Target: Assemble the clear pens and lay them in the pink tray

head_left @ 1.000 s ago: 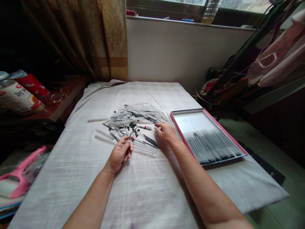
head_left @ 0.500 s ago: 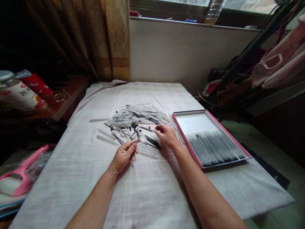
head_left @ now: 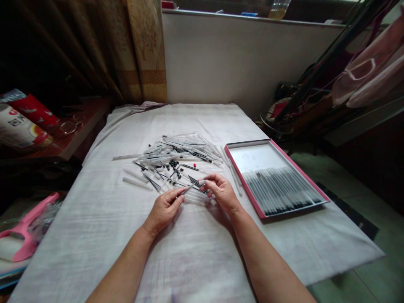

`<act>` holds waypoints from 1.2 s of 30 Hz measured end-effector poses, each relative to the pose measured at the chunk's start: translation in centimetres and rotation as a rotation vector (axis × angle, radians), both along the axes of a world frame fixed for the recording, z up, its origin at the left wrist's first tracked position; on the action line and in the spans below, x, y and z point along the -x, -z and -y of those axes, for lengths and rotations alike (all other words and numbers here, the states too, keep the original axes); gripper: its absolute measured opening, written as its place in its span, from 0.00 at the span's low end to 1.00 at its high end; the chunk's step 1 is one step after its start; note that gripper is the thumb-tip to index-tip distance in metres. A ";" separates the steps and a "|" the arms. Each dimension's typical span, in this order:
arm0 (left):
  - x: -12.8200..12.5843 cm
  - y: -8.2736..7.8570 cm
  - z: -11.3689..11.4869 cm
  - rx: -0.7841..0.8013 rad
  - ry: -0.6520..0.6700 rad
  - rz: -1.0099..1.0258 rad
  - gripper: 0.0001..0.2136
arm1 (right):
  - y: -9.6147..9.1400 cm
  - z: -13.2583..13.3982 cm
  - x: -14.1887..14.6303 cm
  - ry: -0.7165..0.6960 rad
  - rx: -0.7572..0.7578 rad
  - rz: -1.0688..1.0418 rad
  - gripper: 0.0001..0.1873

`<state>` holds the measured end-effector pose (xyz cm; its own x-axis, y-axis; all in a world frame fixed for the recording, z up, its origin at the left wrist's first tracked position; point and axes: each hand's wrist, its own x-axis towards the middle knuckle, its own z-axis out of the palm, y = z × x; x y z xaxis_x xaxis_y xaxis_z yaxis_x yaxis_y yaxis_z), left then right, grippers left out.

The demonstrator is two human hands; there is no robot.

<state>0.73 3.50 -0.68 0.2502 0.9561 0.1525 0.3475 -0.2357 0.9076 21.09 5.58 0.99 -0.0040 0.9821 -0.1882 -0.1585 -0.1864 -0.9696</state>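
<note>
My left hand is closed around a slim pen, whose narrow dark end points up to the right; the rest of it is hidden in the fingers. Just right of that end, my right hand pinches a small clear piece that looks like a pen cap. Beyond both hands lies a loose heap of clear pen barrels and dark refills. Small black plugs and one red piece are scattered in front of the heap.
A pink-edged box on the right holds a row of pens with black ends. White cloth covers the table. On the left, a side table carries a labelled jar and glasses, with a pink-handled tool below.
My right hand has come down and nearer to my left hand, bringing the small clear piece close to the pen's end. The view has tilted slightly downward.
</note>
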 end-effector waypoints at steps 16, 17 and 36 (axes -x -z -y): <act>-0.9 0.7 -0.1 -0.023 -0.129 0.077 0.12 | 1.2 0.3 1.7 -0.020 -0.107 0.112 0.12; -1.0 0.7 -0.1 -0.024 -0.137 0.074 0.11 | 1.3 0.4 2.0 -0.027 -0.126 0.119 0.12; -1.1 0.1 0.2 0.031 -0.082 0.086 0.14 | 0.8 0.6 2.9 -0.044 -0.170 -0.077 0.17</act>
